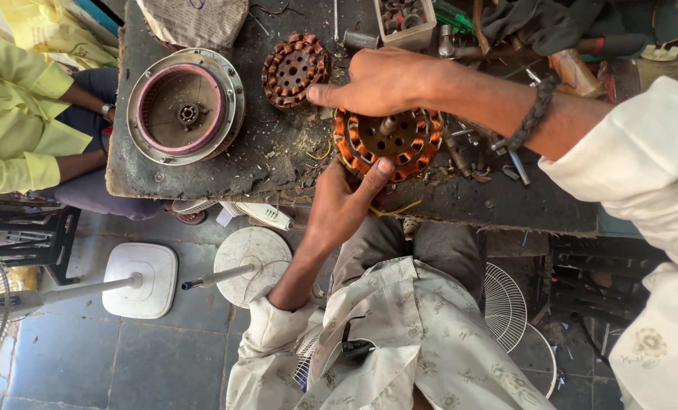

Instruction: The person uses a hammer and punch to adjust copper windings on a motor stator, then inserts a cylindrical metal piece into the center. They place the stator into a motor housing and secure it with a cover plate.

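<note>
A single head-worn camera looks almost straight down from above the person's own lap onto a dark, scuffed wooden workbench (202,171), whose near edge crosses the middle of the frame. It sits close, so the bench fills the upper half, while the grey tiled floor (88,357) below fills the lower left. No second view overlaps it.

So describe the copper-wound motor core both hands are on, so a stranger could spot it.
On the dark, grimy workbench, find the big round metal housing with a pink inner ring. Right of it, the left hand and right hand grip the copper-wound core; its smaller twin lies untouched.
</note>
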